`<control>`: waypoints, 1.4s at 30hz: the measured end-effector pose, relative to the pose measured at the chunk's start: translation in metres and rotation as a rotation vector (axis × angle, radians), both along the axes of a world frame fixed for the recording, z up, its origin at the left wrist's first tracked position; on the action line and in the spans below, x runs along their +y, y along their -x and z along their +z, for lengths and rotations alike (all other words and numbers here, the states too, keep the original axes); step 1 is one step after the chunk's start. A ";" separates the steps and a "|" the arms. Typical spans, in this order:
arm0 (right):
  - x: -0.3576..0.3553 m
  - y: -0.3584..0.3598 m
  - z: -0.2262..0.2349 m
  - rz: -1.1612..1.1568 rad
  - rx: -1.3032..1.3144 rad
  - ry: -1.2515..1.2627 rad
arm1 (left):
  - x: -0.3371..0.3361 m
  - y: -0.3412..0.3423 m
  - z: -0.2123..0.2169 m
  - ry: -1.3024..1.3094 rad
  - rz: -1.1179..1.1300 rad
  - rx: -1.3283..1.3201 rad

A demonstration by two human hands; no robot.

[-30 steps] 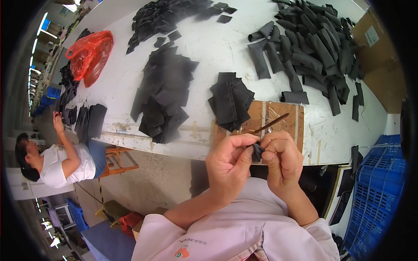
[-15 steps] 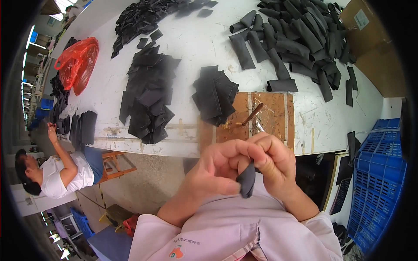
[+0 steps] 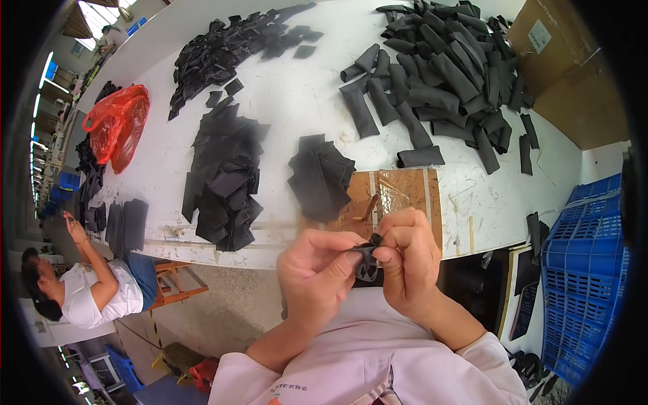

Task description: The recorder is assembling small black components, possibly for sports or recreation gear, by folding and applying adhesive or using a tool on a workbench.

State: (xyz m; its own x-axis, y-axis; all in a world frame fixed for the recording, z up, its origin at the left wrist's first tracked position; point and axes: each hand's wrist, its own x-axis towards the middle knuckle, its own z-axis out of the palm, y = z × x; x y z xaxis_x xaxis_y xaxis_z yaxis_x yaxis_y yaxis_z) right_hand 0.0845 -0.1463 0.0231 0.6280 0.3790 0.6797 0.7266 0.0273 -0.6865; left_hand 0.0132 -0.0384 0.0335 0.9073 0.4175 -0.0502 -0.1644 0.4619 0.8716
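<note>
Between my two hands, in front of my chest at the table's near edge, is a small black fabric piece [image 3: 366, 263], bunched and folded so that an opening shows. My left hand [image 3: 317, 270] pinches its left side with thumb and fingers. On the other side, my right hand [image 3: 410, 255] grips it between thumb and curled fingers. Just beyond lies a brown board [image 3: 425, 209] with a thin dark-brown tool [image 3: 370, 206] on it. A small stack of flat black fabric pieces [image 3: 320, 179] overlaps the board's left edge.
Flat black pieces form a long pile [image 3: 226, 175] and a far-left heap [image 3: 216, 50]. Tube-shaped black pieces [image 3: 445, 81] are heaped beside a cardboard box [image 3: 567, 74]. A red plastic bag [image 3: 118, 125] lies left, blue crates [image 3: 584, 270] stand right, and another person [image 3: 101, 280] sits left.
Both hands have shifted slightly left and turned the black fabric piece, which now shows an opening between the fingertips. The view has tilted, so the table appears lower.
</note>
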 end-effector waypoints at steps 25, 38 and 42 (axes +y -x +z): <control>0.015 -0.070 0.016 0.532 0.964 0.162 | 0.041 -0.052 -0.027 1.437 -0.445 -0.241; 0.008 -0.072 -0.025 0.558 0.897 0.185 | -0.004 -0.033 -0.008 -0.063 -0.029 -0.008; 0.004 -0.064 -0.044 0.535 0.984 0.149 | 0.018 -0.030 -0.044 0.283 -0.118 0.063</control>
